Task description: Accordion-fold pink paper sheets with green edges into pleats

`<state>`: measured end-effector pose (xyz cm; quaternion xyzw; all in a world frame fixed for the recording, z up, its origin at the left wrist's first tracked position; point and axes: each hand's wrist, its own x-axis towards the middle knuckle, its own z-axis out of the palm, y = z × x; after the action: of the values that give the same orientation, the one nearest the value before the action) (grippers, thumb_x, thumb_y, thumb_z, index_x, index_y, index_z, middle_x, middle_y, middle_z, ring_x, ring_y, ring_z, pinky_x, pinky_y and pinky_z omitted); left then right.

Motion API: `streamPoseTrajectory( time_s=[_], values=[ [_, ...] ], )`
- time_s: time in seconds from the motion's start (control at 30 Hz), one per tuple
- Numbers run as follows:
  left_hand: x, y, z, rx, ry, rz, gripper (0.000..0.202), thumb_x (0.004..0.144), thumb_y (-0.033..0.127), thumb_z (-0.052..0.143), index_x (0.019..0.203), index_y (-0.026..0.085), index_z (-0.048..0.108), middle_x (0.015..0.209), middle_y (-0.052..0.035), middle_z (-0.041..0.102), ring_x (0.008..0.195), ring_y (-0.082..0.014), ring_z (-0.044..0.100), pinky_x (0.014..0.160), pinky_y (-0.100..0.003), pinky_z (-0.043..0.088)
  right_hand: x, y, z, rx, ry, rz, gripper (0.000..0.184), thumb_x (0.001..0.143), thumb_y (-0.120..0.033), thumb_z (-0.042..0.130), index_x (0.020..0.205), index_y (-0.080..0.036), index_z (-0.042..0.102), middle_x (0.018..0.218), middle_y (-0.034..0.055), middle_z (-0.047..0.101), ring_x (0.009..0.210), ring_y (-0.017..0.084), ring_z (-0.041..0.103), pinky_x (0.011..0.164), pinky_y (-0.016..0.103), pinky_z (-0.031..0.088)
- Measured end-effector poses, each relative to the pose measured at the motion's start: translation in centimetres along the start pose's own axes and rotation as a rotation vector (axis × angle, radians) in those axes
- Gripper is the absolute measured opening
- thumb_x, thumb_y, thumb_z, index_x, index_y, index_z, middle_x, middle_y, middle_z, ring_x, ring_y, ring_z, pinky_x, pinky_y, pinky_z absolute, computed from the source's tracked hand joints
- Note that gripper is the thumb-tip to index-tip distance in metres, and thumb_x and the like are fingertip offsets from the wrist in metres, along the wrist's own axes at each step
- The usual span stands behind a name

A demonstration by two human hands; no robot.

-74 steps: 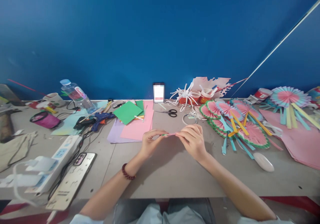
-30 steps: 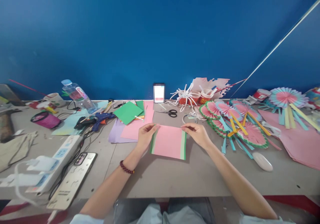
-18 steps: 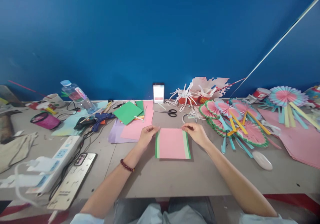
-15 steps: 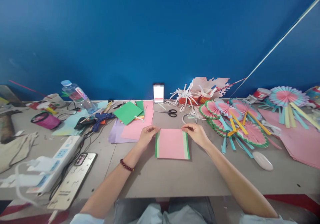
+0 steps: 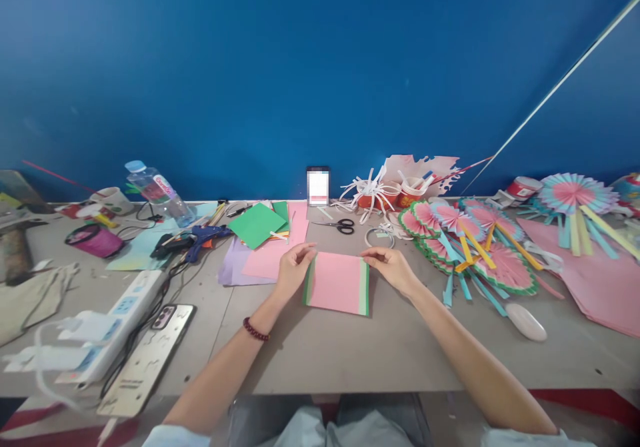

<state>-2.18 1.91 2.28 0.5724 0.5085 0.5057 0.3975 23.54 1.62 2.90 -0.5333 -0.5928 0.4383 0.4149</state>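
Note:
A pink sheet of paper (image 5: 336, 284) with pale and dark green strips along its left and right sides is between my hands, tilted slightly. My left hand (image 5: 296, 266) pinches its upper left corner. At the upper right corner, the fingers of my right hand (image 5: 393, 267) are closed on the edge. Black-handled scissors (image 5: 344, 226) lie just beyond the paper. To the left are green paper squares (image 5: 257, 226) on top of pink paper (image 5: 267, 260) and purple paper (image 5: 233, 264).
Pleated paper fans (image 5: 500, 260) spread over the right side, with a white computer mouse (image 5: 526, 322) in front. At left are a power strip (image 5: 113, 327), a phone (image 5: 147, 360), a blue glue gun (image 5: 204, 237) and a bottle (image 5: 160, 190). A small screen (image 5: 319, 187) leans on the blue wall.
The pink paper has shifted a little left and turned slightly, its right side now lower. Both hands keep their pinch at the upper corners.

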Motion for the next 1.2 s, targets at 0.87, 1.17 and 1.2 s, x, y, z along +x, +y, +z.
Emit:
streamPoseTrajectory(
  time_s=[0.87,1.17,1.2],
  values=[
    [-3.9,1.4,2.8,0.653,-0.016,0.86,0.041,0.086,0.033,0.063,0.123,0.018,0.055,0.106,-0.012,0.071,0.094,-0.0238,0.068,0.077,-0.035,0.055,-2.9,-1.7,4.6,0.31,-0.132,-0.095,0.031,0.08,-0.046,0.063,0.099,-0.021,0.063,0.098,0.0061,0.07,0.087,0.018,0.068,0.083,0.035,0.055],
    [-3.8,1.9,2.0,0.6,-0.036,0.847,0.022,0.09,0.02,0.053,0.106,0.02,0.067,0.09,-0.0072,0.075,0.078,-0.019,0.071,0.069,-0.031,0.056,-2.1,-0.6,3.5,-0.289,-0.039,-0.379,0.036,0.083,-0.02,0.053,0.118,-0.023,0.059,0.11,0.0101,0.066,0.092,0.02,0.065,0.082,0.038,0.055],
    [-3.8,1.9,2.0,0.591,-0.053,0.847,0.022,0.09,0.02,0.052,0.106,0.021,0.067,0.09,-0.007,0.075,0.078,-0.0186,0.071,0.069,-0.031,0.056,-1.8,-0.3,3.1,-0.366,-0.033,-0.402,0.04,0.083,-0.017,0.052,0.122,-0.023,0.057,0.119,0.0115,0.062,0.098,0.021,0.063,0.085,0.04,0.054]
  ],
)
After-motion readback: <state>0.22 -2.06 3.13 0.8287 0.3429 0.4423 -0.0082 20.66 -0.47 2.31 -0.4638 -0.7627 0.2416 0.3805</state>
